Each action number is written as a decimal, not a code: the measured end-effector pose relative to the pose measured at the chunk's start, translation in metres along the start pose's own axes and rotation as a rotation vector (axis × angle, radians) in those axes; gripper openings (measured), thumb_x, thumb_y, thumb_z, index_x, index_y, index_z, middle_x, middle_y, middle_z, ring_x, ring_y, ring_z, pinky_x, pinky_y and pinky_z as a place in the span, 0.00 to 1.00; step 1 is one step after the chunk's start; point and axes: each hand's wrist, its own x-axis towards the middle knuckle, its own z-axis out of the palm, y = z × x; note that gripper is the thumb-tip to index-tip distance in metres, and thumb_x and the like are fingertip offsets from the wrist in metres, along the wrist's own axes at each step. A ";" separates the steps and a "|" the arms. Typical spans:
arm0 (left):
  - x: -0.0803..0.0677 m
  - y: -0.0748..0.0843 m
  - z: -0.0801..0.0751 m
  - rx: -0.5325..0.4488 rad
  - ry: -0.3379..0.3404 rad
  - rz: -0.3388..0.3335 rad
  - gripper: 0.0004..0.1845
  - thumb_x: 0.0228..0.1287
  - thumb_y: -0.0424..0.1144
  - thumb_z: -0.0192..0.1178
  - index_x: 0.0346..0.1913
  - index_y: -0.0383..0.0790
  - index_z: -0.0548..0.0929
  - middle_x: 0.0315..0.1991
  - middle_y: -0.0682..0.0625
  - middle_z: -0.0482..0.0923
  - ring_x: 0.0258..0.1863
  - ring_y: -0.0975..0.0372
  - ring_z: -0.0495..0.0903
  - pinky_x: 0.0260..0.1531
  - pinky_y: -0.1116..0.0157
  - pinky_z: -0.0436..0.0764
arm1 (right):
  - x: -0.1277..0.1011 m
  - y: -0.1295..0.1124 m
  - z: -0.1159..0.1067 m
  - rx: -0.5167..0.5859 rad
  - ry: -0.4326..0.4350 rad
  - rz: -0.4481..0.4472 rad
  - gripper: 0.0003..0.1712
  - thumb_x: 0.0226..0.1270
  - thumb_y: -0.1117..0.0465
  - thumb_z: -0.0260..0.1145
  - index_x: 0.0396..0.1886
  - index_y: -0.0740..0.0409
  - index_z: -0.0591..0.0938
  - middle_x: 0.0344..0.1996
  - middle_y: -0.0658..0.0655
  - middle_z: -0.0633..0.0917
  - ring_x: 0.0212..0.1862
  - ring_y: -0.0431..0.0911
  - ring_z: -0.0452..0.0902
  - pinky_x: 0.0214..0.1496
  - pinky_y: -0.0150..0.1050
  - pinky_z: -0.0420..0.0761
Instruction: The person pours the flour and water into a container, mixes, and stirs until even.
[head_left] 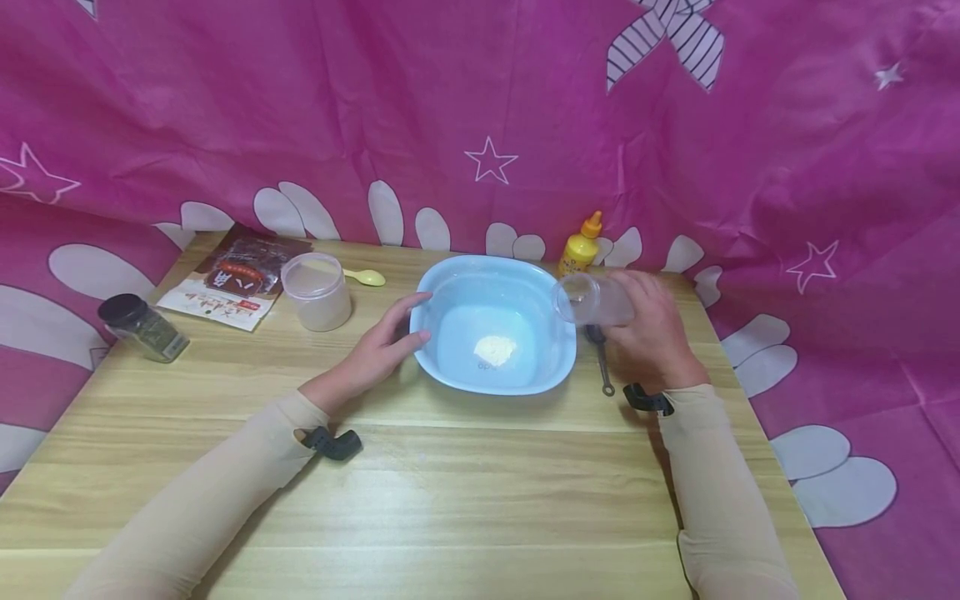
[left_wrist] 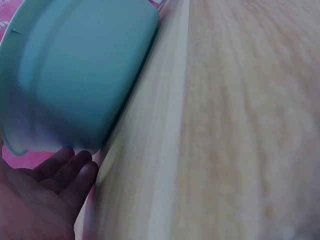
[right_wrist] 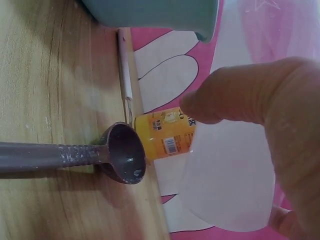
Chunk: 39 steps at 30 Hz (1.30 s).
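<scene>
A light blue basin (head_left: pixel 442 375) stands on the table with a bright white patch on its floor. My left hand (head_left: pixel 382 346) touches its left side, thumb and index fingertips right at the rim. The other fingers (left_wrist: pixel 75 185) rest against the outer wall in the left wrist view. Over the right rim, my right hand (head_left: pixel 652 321) grips a clear plastic jar (head_left: pixel 607 302), tilted with its mouth toward the basin. The right wrist view shows the thumb against this translucent jar (right_wrist: pixel 227 185). Below it lies a dark measuring scoop (right_wrist: pixel 122 155).
A yellow squeeze bottle (head_left: pixel 579 252) stands behind the right hand. Left of the basin are another clear jar (head_left: pixel 318 300), a yellow spoon (head_left: pixel 367 277), a brown-and-white food packet (head_left: pixel 236 279) and a black-capped spice bottle (head_left: pixel 146 329). A pink curtain (head_left: pixel 420 100) hangs along the back edge.
</scene>
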 end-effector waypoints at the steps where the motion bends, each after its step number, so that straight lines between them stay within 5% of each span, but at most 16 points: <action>1: 0.000 0.000 0.000 -0.001 -0.001 0.000 0.34 0.87 0.40 0.60 0.88 0.48 0.62 0.87 0.38 0.60 0.84 0.42 0.63 0.84 0.42 0.61 | 0.000 0.002 0.001 0.026 -0.007 0.025 0.45 0.57 0.63 0.87 0.75 0.54 0.78 0.70 0.64 0.81 0.72 0.64 0.73 0.76 0.72 0.70; 14: 0.000 0.001 0.000 -0.003 -0.002 0.006 0.34 0.86 0.39 0.59 0.88 0.47 0.62 0.88 0.38 0.59 0.85 0.42 0.62 0.84 0.42 0.62 | -0.013 0.030 0.003 0.341 0.002 0.387 0.52 0.65 0.60 0.86 0.85 0.52 0.69 0.75 0.64 0.78 0.75 0.65 0.72 0.77 0.71 0.73; 21: 0.000 -0.001 0.000 0.002 0.000 -0.001 0.34 0.87 0.40 0.60 0.88 0.49 0.62 0.88 0.39 0.58 0.85 0.42 0.62 0.84 0.42 0.61 | -0.021 0.047 0.003 0.442 0.046 0.568 0.54 0.63 0.48 0.88 0.83 0.47 0.68 0.75 0.62 0.76 0.74 0.62 0.71 0.78 0.67 0.74; 28: 0.000 -0.002 0.000 0.003 -0.005 -0.003 0.34 0.87 0.40 0.60 0.88 0.50 0.62 0.87 0.38 0.59 0.84 0.41 0.64 0.83 0.42 0.64 | -0.025 0.062 0.004 0.480 0.096 0.575 0.55 0.60 0.48 0.90 0.83 0.46 0.70 0.80 0.59 0.75 0.82 0.56 0.67 0.87 0.58 0.63; 39: 0.000 -0.001 0.000 0.007 -0.007 -0.006 0.34 0.87 0.41 0.59 0.88 0.50 0.62 0.87 0.38 0.60 0.83 0.41 0.65 0.82 0.41 0.65 | -0.025 0.071 0.010 0.582 0.159 0.617 0.53 0.62 0.53 0.90 0.82 0.54 0.72 0.74 0.59 0.79 0.75 0.51 0.73 0.82 0.46 0.71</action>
